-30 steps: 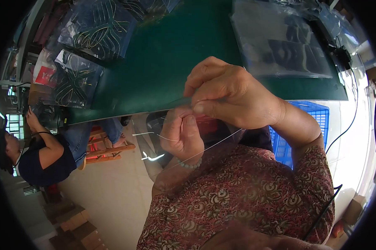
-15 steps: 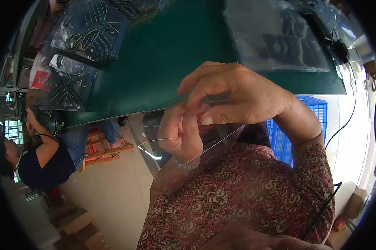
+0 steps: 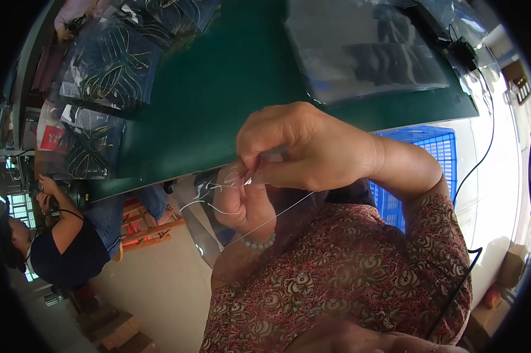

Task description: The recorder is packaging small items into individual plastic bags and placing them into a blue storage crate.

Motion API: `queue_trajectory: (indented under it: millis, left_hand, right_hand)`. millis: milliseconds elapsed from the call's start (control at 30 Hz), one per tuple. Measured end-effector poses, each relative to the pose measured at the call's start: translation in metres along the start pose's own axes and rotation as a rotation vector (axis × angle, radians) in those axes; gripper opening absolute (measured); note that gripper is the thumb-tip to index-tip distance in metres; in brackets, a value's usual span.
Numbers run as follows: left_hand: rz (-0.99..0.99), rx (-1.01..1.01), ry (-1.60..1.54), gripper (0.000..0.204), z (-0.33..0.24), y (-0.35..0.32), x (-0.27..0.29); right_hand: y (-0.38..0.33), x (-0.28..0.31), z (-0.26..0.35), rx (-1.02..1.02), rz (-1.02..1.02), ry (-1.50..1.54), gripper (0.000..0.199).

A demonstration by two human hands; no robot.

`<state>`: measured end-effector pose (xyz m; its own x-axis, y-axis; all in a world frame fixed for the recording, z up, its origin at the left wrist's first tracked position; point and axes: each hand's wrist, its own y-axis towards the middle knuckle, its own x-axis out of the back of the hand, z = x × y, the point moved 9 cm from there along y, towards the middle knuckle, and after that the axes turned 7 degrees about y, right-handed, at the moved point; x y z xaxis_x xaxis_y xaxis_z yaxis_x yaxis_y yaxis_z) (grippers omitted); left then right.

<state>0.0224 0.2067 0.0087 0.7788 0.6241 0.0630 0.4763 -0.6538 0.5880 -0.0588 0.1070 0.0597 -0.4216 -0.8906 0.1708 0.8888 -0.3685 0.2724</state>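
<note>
Hands meet over a clear plastic bag (image 3: 259, 220), the right hand (image 3: 301, 147) pinching its upper edge from above, the left hand (image 3: 242, 203) gripping it from beneath, its long edge slanting toward the wearer, just short of the green bench (image 3: 230, 76).
</note>
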Motion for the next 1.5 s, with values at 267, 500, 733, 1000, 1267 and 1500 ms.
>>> queue_trajectory:
  millis: [267,500,733,1000,1267,1500]
  left_hand:
    - [-0.066,0.235,-0.182,0.025,0.023,-0.007,0.001]
    - [0.752,0.140,0.071,0.052,-0.008,-0.005,-0.089]
    - [1.273,0.951,-0.714,0.079,0.005,-0.089,-0.157]
    - [1.322,-0.329,-0.079,0.018,-0.018,-0.026,-0.173]
    - [0.976,-0.924,0.311,0.017,-0.048,0.045,-0.150]
    - [1.157,-0.800,0.410,0.013,-0.032,0.046,-0.145]
  right_hand:
    - [-0.039,0.007,0.010,0.222,-0.012,-0.167,0.040]
    - [-0.149,0.023,0.009,0.466,-0.536,-0.552,0.064]
    - [-0.313,0.106,-0.042,0.123,-1.124,-0.003,0.068]
    - [-0.558,0.081,-0.176,-0.557,-1.618,0.034,0.053]
    - [-0.693,0.056,-0.178,-0.708,-1.849,0.440,0.052]
    - [-0.746,0.030,-0.267,-1.556,-1.423,0.206,0.089]
